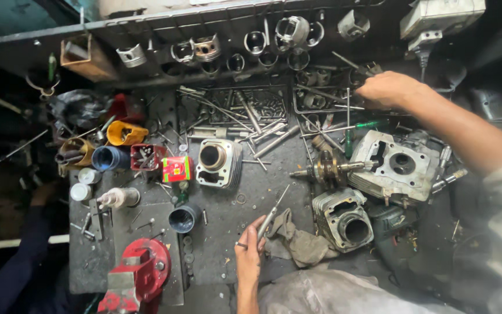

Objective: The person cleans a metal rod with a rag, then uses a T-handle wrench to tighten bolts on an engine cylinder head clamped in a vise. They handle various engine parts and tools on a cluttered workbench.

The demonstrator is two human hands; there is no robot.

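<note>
Left hand (250, 247) sits at the bottom of the bench (228, 232), around 6 o'clock, fingers curled and pinching a thin metal tool (269, 216) that points up toward 1 o'clock. A crumpled grey rag (297, 241) lies just beside it at 3 o'clock, touching the tool's side.

Right hand (386, 90) is way up at 1 o'clock of the bench, knuckles up, fingers tucked down into a pile of rods and loose bits (326, 102). Can't tell what it's actually gripping, if anything, the fingers are hidden.

Between the two hands: a crankshaft (326, 168) lying flat, touching a grey cylinder head (393, 168) on its right. Below that, a finned cylinder (344, 218) just right of the rag. Another finned cylinder (219, 163) sits near the middle of the bench, with a small red-green box (176, 168) at its 9 o'clock. Red vise (137, 276) down at 7 o'clock. A row of pistons (204, 49) lines the back edge at 12 o'clock.
</note>
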